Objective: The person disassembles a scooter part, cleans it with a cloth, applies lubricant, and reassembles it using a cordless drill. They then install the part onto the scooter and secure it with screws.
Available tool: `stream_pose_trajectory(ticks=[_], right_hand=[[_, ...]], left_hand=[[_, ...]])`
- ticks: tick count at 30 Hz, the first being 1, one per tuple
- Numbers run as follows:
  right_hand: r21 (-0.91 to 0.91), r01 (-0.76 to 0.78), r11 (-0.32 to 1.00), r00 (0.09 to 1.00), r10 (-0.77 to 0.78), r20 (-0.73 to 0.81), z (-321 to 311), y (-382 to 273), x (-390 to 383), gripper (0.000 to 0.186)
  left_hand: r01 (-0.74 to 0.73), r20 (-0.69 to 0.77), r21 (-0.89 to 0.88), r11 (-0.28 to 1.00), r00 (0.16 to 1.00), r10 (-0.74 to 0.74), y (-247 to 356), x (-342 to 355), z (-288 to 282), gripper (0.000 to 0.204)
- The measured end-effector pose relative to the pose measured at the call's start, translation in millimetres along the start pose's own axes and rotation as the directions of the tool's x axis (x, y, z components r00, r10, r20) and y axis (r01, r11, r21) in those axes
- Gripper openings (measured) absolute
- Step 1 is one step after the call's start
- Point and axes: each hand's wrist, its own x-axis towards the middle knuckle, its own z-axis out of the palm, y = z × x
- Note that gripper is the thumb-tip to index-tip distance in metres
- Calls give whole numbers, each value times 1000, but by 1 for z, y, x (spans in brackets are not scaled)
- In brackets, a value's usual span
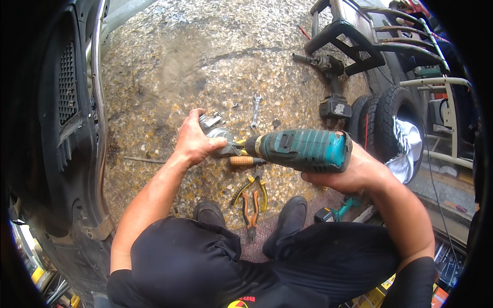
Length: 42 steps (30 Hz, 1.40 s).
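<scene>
My left hand [194,141] grips a silver cast metal part [226,139] with a rounded body, thumb on the near side and fingers curled over the far side. In my right hand [354,172] is a teal cordless drill [303,150], lying level and pointing left. Its black nose meets the metal part; whether the tip touches or enters it I cannot tell. Just below the nose, a tool with an orange-brown handle [242,160] lies on the ground. Pliers with yellow-and-black handles [264,197] and pliers with orange-and-black handles [246,210] lie between my shoes.
Beyond the drill lies a combination wrench [256,110]. A cordless impact wrench [331,82] rests at the upper right, near a black frame [336,32] and stacked tires [393,110] with a white cloth [407,146]. A dark vehicle bumper [67,138] lines the left side.
</scene>
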Motion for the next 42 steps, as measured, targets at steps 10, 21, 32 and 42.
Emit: stream_pose_trajectory(ticks=[10, 21, 32, 42], right_hand=[[-36, 1, 999, 999, 0, 42, 3, 8, 12, 24], [-120, 69, 990, 994, -58, 91, 7, 16, 22, 26], [-113, 82, 990, 991, -69, 116, 11, 17, 24, 24], [-92, 142, 986, 984, -131, 117, 11, 16, 24, 30]], left_hand=[[17, 40, -14, 1000, 999, -17, -9, 6, 1, 94], [82, 219, 65, 995, 971, -95, -10, 8, -8, 102], [98, 275, 88, 991, 954, -119, -13, 6, -12, 101], [159, 313, 80, 984, 933, -176, -13, 0, -14, 100]])
